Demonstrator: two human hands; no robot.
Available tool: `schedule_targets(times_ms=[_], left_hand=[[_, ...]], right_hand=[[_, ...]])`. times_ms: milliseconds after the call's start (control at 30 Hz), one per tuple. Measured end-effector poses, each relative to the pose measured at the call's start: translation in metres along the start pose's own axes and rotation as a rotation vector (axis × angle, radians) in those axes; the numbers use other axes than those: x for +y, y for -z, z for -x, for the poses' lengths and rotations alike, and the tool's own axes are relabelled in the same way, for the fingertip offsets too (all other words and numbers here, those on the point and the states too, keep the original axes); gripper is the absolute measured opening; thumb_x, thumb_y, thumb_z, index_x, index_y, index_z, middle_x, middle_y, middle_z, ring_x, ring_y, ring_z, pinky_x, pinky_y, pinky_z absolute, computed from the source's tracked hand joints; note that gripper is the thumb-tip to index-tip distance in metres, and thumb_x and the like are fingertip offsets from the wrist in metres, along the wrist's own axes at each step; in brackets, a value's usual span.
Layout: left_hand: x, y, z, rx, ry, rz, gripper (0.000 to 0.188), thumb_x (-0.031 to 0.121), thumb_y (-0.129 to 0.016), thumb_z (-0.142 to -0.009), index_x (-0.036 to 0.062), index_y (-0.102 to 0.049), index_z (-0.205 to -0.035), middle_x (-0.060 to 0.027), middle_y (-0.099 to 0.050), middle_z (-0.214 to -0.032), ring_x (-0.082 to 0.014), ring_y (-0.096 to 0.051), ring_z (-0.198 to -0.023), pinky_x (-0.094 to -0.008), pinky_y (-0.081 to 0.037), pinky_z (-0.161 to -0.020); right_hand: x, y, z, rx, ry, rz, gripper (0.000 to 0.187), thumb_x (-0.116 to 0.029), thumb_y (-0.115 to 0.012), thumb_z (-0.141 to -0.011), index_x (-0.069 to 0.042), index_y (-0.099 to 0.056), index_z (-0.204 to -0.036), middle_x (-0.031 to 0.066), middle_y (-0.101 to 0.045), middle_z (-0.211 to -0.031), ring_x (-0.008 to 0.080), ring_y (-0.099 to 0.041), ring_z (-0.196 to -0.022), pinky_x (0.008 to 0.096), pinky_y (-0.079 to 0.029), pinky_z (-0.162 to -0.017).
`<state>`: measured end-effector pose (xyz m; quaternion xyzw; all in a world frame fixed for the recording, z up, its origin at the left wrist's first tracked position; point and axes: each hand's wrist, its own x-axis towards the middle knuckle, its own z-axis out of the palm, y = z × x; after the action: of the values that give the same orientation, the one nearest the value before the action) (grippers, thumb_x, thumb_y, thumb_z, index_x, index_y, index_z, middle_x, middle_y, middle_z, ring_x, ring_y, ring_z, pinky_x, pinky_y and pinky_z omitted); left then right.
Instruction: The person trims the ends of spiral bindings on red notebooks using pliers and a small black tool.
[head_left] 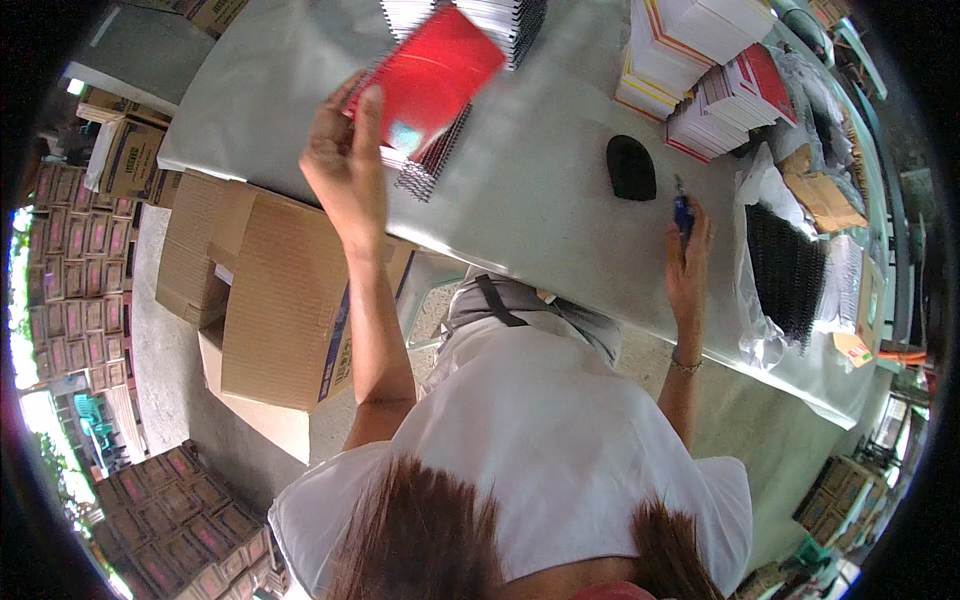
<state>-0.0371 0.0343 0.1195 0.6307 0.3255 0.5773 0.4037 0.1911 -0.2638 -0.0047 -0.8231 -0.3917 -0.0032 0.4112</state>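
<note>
A red spiral-bound notebook (430, 75) is in my left hand (350, 150), pinched at its bound edge between thumb and fingers. It is tilted above a stack of wire-bound notebooks (438, 155), whose black coils show below it. My right hand (688, 255) is low over the table at the right. Its fingers are closed around a small blue-handled tool (684, 214) with a thin metal tip pointing away from me; its exact kind is too small to tell. Just left of that tip lies a black rounded pad (631, 168).
Stacks of notebooks (690, 40) and red-covered books (735, 95) stand at the far right. Black binding coils (785, 275) lie in plastic near the right edge. An open cardboard box (290, 290) stands left of my body, below the table (540, 190). Piled cartons (170, 510) fill the left.
</note>
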Motion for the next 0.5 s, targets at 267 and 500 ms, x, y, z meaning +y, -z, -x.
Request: schedule_targets(times_ms=[267,500], left_hand=[[-0.067,0.023,-0.028,0.104,-0.108,-0.234,0.027,0.024,-0.075,-0.092,-0.0017,-0.07,-0.098,-0.0043,-0.067,-0.082,-0.0081,-0.055,-0.074,-0.0243,-0.045,-0.068],[-0.086,0.037,-0.024,0.022,0.207,-0.187,0.04,0.034,-0.076,-0.089,-0.0022,-0.072,-0.105,-0.0049,-0.065,-0.087,-0.0121,-0.054,-0.078,-0.028,-0.046,-0.073]], right_hand=[[0.01,-0.003,0.004,0.125,0.004,0.417,0.046,-0.022,-0.05,-0.104,-0.005,-0.04,-0.145,0.0231,-0.049,-0.128,0.0386,-0.045,-0.12,0.0551,-0.028,-0.109],[0.006,-0.004,0.003,0.127,-0.022,0.37,0.047,-0.024,-0.056,-0.101,-0.007,-0.045,-0.143,0.0227,-0.049,-0.131,0.0381,-0.044,-0.124,0.0538,-0.029,-0.11]])
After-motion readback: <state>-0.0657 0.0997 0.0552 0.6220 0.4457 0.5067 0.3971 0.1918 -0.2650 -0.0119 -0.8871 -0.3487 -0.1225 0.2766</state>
